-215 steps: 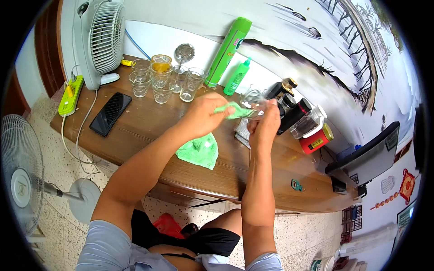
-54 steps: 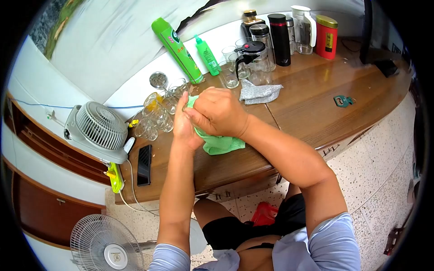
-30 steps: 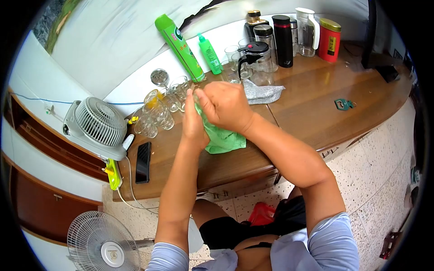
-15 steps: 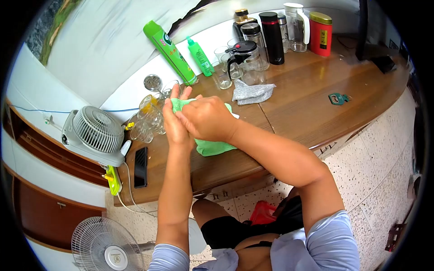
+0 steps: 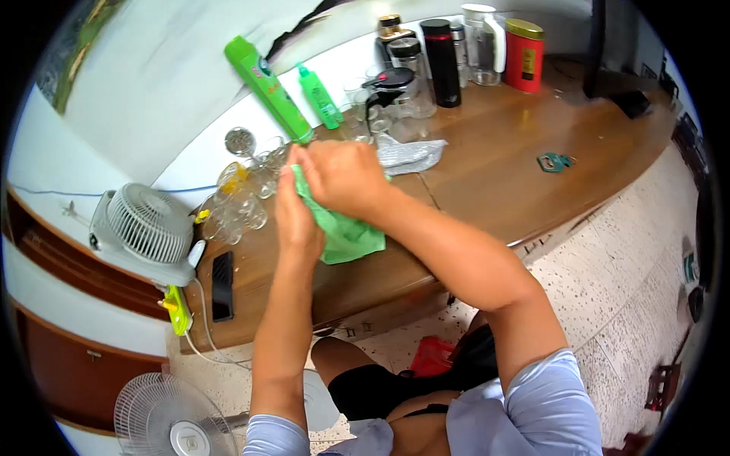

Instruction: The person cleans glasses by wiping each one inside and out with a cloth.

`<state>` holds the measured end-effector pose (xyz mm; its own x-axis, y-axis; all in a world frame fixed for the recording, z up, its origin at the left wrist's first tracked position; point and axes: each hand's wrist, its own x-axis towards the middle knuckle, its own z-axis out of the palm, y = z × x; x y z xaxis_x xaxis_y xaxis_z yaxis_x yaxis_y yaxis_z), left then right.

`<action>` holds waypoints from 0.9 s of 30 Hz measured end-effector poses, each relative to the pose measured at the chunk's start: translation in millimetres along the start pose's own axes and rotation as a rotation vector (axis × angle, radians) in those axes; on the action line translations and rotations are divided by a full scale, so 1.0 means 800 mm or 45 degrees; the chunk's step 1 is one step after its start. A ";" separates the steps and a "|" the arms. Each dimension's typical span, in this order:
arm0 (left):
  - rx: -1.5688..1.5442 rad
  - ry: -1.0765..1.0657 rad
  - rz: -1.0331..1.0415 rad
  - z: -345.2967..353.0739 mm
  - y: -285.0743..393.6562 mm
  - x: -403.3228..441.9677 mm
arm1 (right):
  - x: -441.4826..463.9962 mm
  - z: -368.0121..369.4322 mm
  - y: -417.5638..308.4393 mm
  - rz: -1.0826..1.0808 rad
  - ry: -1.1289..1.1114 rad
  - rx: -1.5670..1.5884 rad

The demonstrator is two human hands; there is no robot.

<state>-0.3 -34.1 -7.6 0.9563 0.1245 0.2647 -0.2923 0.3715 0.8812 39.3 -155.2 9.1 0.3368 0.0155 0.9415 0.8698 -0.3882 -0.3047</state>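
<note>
My left hand [image 5: 296,216] is raised over the desk with its fingers closed against the green cloth [image 5: 346,237]. Pressed against its fingers, my right hand [image 5: 346,176] is closed in a fist on the upper part of the same cloth. The cloth hangs below both hands towards the desk [image 5: 502,190]. Any object inside the cloth is hidden. Several clear glasses [image 5: 251,205], one with something yellow at it, stand left of my hands. Beyond them are a green spray can [image 5: 270,91] and a green bottle [image 5: 319,97].
Behind my right hand are a glass teapot [image 5: 407,95], silver cloth [image 5: 411,154], black flask [image 5: 441,64], clear pitcher [image 5: 480,45] and red tin [image 5: 523,57]. A green opener [image 5: 553,162] lies rightward. At left are a phone [image 5: 222,287], small fan [image 5: 148,228] and power strip [image 5: 177,310].
The clear glass seen in my hands in the oldest frame is no longer visible. Since the latest earlier frame, my left fingers have drawn together, and my right hand has shifted up against them. The view has shifted.
</note>
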 end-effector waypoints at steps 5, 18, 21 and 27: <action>0.303 0.015 0.217 0.009 0.021 -0.004 | -0.020 0.017 -0.010 -0.121 -0.079 0.019; -0.104 -0.028 -0.075 0.023 0.011 -0.010 | 0.004 -0.005 0.006 0.098 0.032 -0.006; -0.049 0.020 0.012 0.027 0.019 -0.010 | -0.004 0.000 0.006 0.048 -0.015 0.031; 0.129 -0.099 0.215 0.017 0.020 -0.005 | -0.006 -0.002 -0.002 -0.042 -0.016 0.114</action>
<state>-8.6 -41.0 10.8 0.8930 0.1041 0.4378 -0.4494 0.2562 0.8558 35.6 -156.0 5.3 0.3117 0.0385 0.9494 0.9090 -0.3030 -0.2861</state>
